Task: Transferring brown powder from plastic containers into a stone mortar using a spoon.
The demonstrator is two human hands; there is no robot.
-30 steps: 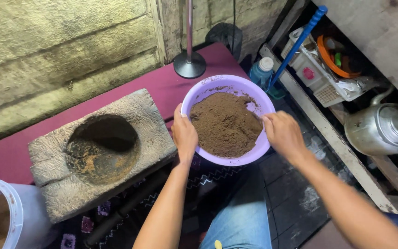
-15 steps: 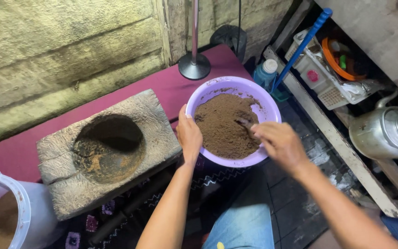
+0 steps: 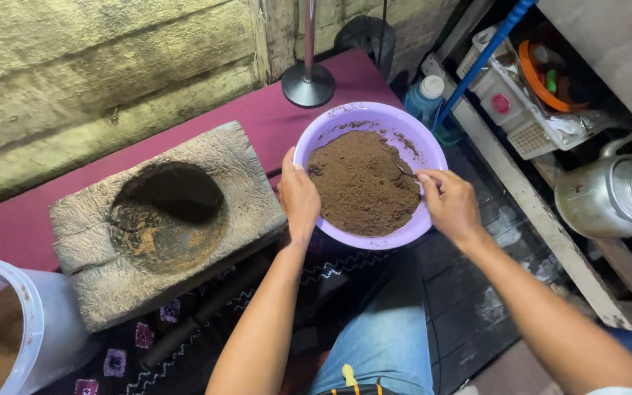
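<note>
Hands grip purple bowl [image 3: 330, 124] of brown powder [image 3: 363, 183], left hand [image 3: 299, 196] at rim, right hand [image 3: 451, 205] opposite

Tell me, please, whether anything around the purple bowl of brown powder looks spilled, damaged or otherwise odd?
Nothing looks spilled. The purple bowl sits level, gripped by the left hand, with brown powder smeared up its inner wall only. The right hand holds a thin utensil in it. The wooden mortar is cracked and weathered, with powder residue in its hollow.

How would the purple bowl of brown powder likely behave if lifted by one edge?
The purple bowl looks like thin plastic, so it may flex. Heaped brown powder probably makes it heavy and apt to spill if tipped. The left hand steadies its rim.
</note>
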